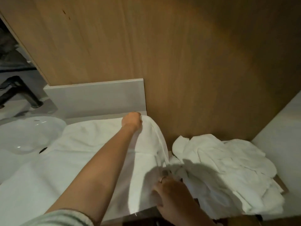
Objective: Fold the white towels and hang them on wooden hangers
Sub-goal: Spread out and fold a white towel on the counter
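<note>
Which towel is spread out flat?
The big towel beside the sink, whose far corner the left hand grips. The other towels lie crumpled in a heap to its right.

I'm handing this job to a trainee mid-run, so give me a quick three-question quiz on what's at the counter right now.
1. True or false: the left hand grips the far corner of the spread towel, near the grey backsplash.
2. Where does the pile of unfolded towels lie? A) on the floor B) to the right of the spread towel C) on a hanger
3. Fill in: the black faucet stands behind the sink, on the person's ____ side.

Key: 1 true; 2 B; 3 left.
</note>
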A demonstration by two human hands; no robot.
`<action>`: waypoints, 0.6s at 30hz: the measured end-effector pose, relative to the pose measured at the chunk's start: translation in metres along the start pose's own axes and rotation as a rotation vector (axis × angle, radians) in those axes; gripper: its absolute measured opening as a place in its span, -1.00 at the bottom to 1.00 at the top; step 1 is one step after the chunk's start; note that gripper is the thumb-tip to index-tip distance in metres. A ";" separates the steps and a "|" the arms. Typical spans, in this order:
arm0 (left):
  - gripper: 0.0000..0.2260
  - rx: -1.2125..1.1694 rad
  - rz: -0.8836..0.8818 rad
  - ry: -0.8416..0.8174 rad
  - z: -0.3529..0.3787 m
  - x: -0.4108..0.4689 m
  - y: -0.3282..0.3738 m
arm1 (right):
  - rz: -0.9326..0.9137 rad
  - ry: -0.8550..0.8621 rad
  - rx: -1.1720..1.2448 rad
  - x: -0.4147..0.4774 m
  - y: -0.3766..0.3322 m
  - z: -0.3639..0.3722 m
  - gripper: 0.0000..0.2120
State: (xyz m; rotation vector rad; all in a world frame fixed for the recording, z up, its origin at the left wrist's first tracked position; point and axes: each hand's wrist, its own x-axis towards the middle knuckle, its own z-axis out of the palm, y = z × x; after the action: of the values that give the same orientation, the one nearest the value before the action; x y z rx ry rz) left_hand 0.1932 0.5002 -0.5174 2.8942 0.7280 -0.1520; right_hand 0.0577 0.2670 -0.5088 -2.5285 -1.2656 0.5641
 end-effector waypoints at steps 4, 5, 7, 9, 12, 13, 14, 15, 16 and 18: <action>-0.78 -0.003 -0.012 0.036 0.004 0.013 -0.006 | -0.040 0.034 0.098 0.000 0.003 -0.007 -0.85; -0.76 -0.021 -0.013 0.044 0.004 0.015 -0.006 | -0.042 0.023 0.120 0.002 0.004 -0.011 -0.85; -0.73 -0.042 -0.030 0.056 0.005 0.018 -0.005 | -0.060 -0.032 0.147 0.008 0.007 -0.016 -0.82; -0.72 -0.038 -0.030 0.058 0.005 0.019 -0.003 | -0.050 -0.093 0.115 0.019 0.005 -0.023 -0.82; -0.73 -0.028 -0.039 0.064 0.003 0.020 -0.002 | -0.029 -0.207 0.034 0.036 0.000 -0.027 -0.79; -0.74 -0.030 -0.052 0.070 0.003 0.021 -0.002 | -0.019 -0.268 0.007 0.040 -0.002 -0.029 -0.77; -0.75 -0.030 -0.065 0.078 0.002 0.022 -0.002 | -0.009 -0.312 -0.004 0.043 -0.002 -0.028 -0.76; -0.74 -0.026 -0.075 0.083 0.002 0.023 -0.001 | 0.004 -0.330 -0.002 0.044 -0.002 -0.029 -0.75; -0.74 -0.017 -0.083 0.084 0.001 0.023 0.000 | 0.010 -0.326 0.005 0.045 -0.001 -0.028 -0.75; -0.72 0.003 -0.080 0.095 0.000 0.024 0.003 | 0.024 -0.271 0.009 0.042 0.000 -0.027 -0.75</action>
State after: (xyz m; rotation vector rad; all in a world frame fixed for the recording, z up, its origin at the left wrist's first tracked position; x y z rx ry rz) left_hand 0.2153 0.5087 -0.5206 2.8933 0.8608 -0.0250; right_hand 0.0929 0.2993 -0.4944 -2.5270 -1.3155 0.9421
